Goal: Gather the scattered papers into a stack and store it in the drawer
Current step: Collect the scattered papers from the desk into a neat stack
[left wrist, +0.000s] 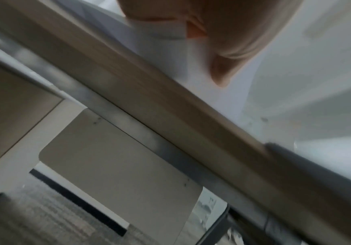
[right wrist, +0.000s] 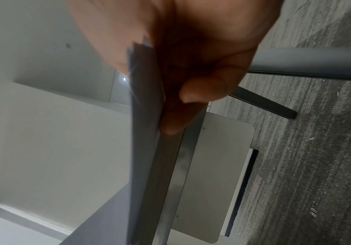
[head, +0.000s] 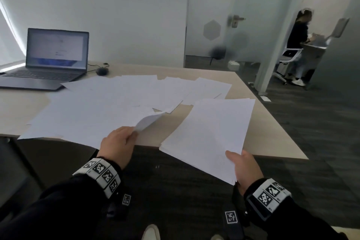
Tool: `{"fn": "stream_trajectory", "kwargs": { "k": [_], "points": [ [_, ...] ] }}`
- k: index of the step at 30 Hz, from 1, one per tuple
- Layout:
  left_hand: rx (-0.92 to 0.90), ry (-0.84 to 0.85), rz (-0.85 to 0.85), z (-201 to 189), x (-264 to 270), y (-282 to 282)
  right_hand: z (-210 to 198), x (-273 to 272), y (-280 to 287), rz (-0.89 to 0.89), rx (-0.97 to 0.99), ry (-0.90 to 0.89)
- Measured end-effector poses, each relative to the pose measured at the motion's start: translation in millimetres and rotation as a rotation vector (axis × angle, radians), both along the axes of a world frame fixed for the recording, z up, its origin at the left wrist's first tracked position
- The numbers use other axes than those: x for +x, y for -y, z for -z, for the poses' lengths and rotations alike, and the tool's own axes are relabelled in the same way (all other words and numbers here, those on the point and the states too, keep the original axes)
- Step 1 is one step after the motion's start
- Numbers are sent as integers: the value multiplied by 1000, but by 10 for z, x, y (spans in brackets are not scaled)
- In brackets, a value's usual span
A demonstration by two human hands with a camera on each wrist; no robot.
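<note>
A sheet corner [head: 148, 122] is pinched by the left hand [head: 117, 142]; beside it, a paper stack [head: 210, 138] is gripped by the right hand [head: 244, 169].

papers [head: 109, 103]: blank, no print that can be read
laptop [head: 56, 48] screen: lit page, text too blurred to read
wristbands [head: 101, 173]: black-and-white square code markers, no letters or numbers
</note>
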State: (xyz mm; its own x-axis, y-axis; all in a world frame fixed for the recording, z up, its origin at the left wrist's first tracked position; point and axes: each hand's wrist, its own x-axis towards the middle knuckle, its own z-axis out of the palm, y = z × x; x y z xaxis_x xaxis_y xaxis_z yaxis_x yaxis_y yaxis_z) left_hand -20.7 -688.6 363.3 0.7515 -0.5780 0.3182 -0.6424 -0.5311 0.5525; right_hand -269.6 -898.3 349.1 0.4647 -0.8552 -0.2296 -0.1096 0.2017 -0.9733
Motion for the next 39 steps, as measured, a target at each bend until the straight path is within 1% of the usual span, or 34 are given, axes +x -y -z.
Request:
{"fn": "stream_trajectory", "kwargs": {
  "k": [2, 4, 6, 8, 10, 12, 13, 15, 17, 20, 24, 27, 31, 34, 37, 39],
  "points": [
    [-149, -85, -52, -77, 6, -25, -3, 18, -22, -2, 2, -2],
    [-261, -103, -63, -149, -22, -42, -30, 47, -76, -42, -5, -4],
    [-324, -68, 4, -186, -103, -33, -80, 87, -149, -94, 2, -11],
    [-348, 24, 167, -156, -185, 10, -98, 142, -199, -127, 17, -20],
    [-309, 107, 380, -74, -257, 51, -116, 194, -242, -155, 24, -26],
    [-180, 196, 553, 25, -307, 88, -136, 225, -268, -147, 52, -20],
    [-112, 240, 605, 64, -329, 105, -139, 237, -274, -127, 65, -10],
    [-29, 267, 674, 120, -375, 120, -146, 248, -279, -78, 95, -19],
    [-5, 258, 724, 135, -415, 122, -124, 234, -243, -43, 167, -68],
    [33, 314, 788, 175, -445, 139, -130, 200, -217, -48, 240, 12],
    [22, 345, 798, 166, -435, 162, -122, 186, -225, -148, 116, 22],
    [8, 339, 743, 159, -375, 123, -120, 135, -192, -148, 183, 76],
    [-2, 212, 555, 113, -335, 83, -144, 41, -167, -161, 300, 135],
    [-38, 110, 461, 58, -321, 118, -147, 24, -178, -159, 273, 116],
    [-94, 68, 442, 18, -301, 158, -114, 42, -171, -109, 223, 82],
    [-87, 66, 465, -15, -301, 161, -95, 22, -153, -84, 239, 79]
  ]
}}
